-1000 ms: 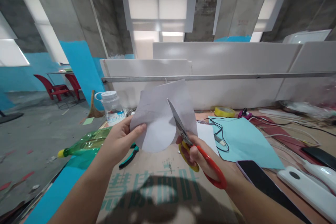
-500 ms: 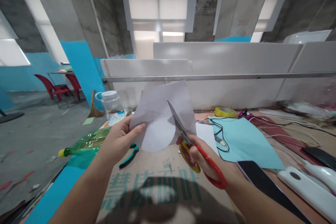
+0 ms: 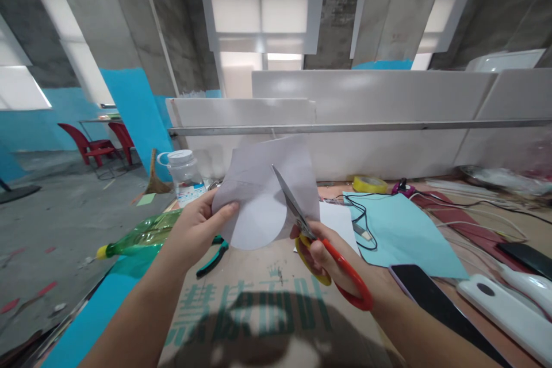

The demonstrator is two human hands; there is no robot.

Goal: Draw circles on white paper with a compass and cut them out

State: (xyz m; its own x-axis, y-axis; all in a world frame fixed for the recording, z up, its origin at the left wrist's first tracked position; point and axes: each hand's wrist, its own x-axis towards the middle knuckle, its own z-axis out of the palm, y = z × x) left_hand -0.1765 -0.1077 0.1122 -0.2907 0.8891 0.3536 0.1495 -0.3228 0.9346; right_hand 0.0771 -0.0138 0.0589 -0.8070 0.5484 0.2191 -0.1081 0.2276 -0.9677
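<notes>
My left hand (image 3: pixel 196 225) is closed on the left edge of a white sheet of paper (image 3: pixel 259 184), held up above the table, thumb on the front. The sheet's lower edge is cut in a round curve. My right hand (image 3: pixel 321 253) grips red and yellow scissors (image 3: pixel 319 253) by the handles. Their blades (image 3: pixel 287 198) point up and left into the paper's right side.
On the cardboard-covered table (image 3: pixel 259 310) lie teal pliers (image 3: pixel 213 259), a green plastic bottle (image 3: pixel 142 236), a clear jar (image 3: pixel 184 175), a light blue sheet (image 3: pixel 401 230), yellow tape (image 3: pixel 368 184), cables, a dark phone (image 3: pixel 425 293) and white devices (image 3: pixel 500 305). White panels stand behind.
The scissors have crept slightly up and left along the curved cut. Both hands and the paper otherwise hold about the same place.
</notes>
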